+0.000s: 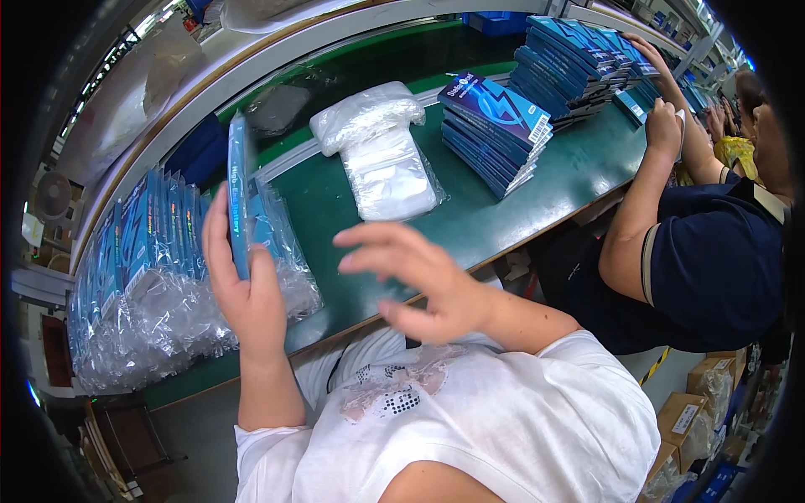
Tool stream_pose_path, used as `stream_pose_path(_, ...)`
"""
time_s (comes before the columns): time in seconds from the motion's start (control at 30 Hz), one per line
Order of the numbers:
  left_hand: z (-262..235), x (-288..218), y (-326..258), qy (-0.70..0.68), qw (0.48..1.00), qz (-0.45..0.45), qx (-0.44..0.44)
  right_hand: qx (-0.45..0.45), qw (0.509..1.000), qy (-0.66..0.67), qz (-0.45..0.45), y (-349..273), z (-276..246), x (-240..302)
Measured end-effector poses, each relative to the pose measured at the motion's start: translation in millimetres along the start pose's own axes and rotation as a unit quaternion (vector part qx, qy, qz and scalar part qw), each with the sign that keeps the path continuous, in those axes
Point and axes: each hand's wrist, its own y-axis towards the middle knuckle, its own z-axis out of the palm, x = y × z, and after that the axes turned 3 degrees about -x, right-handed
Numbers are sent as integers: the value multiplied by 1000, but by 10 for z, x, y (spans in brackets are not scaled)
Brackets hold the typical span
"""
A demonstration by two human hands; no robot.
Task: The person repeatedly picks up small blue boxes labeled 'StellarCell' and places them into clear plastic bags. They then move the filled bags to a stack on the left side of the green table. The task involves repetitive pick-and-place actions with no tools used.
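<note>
Fingers (pixel 216 243) of the left hand (pixel 243 302) were closed on one blue box (pixel 237 197), thumb on one side and the rest on the other, so that it stood upright on its narrow end above the left part of the worktop (pixel 574 163). Those of the right hand (pixel 444 289) were spread and loosely bent, thumb well apart, with nothing between them; slightly blurred, they hung near the front edge, apart from the box. One pile of clear bags (pixel 386 180) lay past the right hand, its far end bunched up. To the right of it leaned one stack of blue boxes (pixel 495 126), its layers too closely overlapped for a sure count, and beyond that at least two taller stacks (pixel 562 67) stood side by side. At the left, a row of bagged boxes (pixel 138 243) stood on edge, many of them, the number hidden by crumpled plastic. Green and smooth, the worktop ran off toward the right, where one co-worker (pixel 713 260) in a dark shirt was close by. Cardboard cartons (pixel 679 419) lay at the lower right, and one fan (pixel 53 197) showed at the far left.
</note>
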Motion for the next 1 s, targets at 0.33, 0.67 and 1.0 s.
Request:
stream_pose_path(0.33, 92, 124, -68, 295, 942, 120, 108, -179, 872, -455, 17, 370, -1215, -353)
stream_pose_path(0.67, 1074, 549, -346, 207, 937, 182, 215, -56, 804, -543, 235, 309, -1525, -592)
stream_pose_path(1.0, 1055, 631, -153, 181, 939, 162, 242, -195, 937, 134, 258, 64, -910, -195)
